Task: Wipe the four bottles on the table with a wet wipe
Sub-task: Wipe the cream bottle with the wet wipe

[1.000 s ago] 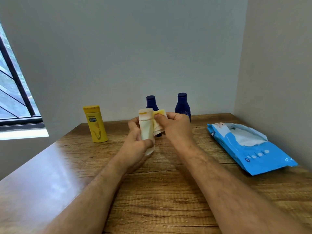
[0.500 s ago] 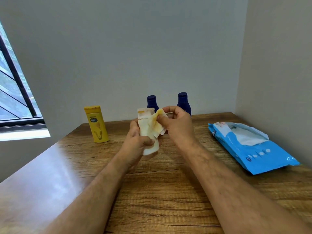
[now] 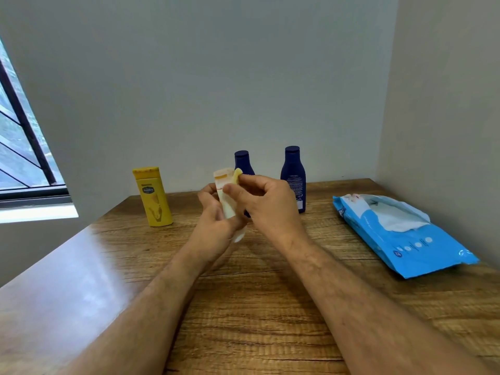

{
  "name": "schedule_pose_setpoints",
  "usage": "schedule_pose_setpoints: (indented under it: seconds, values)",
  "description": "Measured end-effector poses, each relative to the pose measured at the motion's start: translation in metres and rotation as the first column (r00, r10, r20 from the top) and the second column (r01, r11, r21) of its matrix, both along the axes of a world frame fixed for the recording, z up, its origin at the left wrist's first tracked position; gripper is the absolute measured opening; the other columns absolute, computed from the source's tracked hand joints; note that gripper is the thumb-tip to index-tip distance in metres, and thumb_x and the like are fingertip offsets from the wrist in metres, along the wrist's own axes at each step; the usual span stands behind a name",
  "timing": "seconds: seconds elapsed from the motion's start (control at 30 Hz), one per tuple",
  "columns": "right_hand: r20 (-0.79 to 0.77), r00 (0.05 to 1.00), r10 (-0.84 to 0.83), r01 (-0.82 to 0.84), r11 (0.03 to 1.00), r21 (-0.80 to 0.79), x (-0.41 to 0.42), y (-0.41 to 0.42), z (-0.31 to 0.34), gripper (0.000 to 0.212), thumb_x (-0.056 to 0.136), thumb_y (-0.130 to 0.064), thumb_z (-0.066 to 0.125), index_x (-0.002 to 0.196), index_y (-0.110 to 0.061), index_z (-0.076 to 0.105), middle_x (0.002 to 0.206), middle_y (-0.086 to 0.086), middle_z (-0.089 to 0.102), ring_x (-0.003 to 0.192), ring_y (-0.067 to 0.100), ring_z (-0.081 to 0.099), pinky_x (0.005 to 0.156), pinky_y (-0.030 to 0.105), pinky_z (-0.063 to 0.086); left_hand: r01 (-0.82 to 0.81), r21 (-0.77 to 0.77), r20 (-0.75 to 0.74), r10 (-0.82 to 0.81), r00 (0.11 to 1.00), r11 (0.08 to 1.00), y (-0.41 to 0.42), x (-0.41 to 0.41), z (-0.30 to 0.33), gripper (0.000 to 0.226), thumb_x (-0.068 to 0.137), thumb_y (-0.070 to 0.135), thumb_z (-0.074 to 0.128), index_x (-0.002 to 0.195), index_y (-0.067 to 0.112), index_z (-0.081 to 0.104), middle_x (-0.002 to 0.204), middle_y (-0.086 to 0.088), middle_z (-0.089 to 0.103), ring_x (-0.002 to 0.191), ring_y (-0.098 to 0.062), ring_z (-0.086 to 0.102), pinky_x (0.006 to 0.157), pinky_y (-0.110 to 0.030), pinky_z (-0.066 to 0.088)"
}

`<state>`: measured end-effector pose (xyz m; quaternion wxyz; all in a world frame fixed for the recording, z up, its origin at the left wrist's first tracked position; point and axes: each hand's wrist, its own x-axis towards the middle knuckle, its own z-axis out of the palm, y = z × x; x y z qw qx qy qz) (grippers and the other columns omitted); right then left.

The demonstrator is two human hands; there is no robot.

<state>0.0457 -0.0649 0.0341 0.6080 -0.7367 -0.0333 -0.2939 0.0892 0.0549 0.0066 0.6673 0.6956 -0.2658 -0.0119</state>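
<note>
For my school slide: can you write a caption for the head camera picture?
Left hand holds a pale bottle while right hand rubs it with a wipe.

Head view: I see the left hand (image 3: 213, 226) gripping a cream tube-shaped bottle (image 3: 226, 196) held upright above the wooden table (image 3: 257, 307). The right hand (image 3: 267, 204) pinches a yellowish wipe (image 3: 237, 175) against the bottle's upper part. Yellow bottle (image 3: 153, 196) stands upright to the left, near the wall. Two dark blue bottles stand behind the hands: left one (image 3: 242, 163) partly hidden, right one (image 3: 293, 177) clear. Blue wipe pack (image 3: 405, 239) lies at right, flap open, a white wipe showing.
</note>
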Motion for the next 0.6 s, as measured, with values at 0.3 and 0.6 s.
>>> schedule_pose_setpoints:
  seconds: [0.3,0.6]
  values:
    - [0.291,0.946,-0.144,0.266,0.858,-0.439,-0.003,0.004,-0.005,0.026,0.09,-0.027,0.072,0.114,-0.02,0.075,0.108,-0.003,0.072,0.1,0.005,0.063,0.092,0.018,0.052,0.023,-0.028,-0.038,-0.024,0.999,0.999,-0.002,0.001,0.0,0.075,0.075,0.005,0.069,0.132,0.032,0.029,0.132,-0.016,0.053,0.116,-0.028,0.066,0.095,-0.054,0.056]
    - [0.167,0.977,-0.131,0.157,0.976,-0.15,0.002,-0.008,-0.004,0.024,0.091,-0.024,0.072,0.113,-0.017,0.075,0.106,-0.005,0.074,0.097,0.005,0.067,0.086,0.025,0.059,0.028,-0.079,-0.086,-0.034,0.996,0.996,-0.003,-0.002,0.002,0.087,0.066,0.001,0.063,0.14,0.026,0.026,0.132,-0.01,0.052,0.117,-0.026,0.062,0.095,-0.049,0.056]
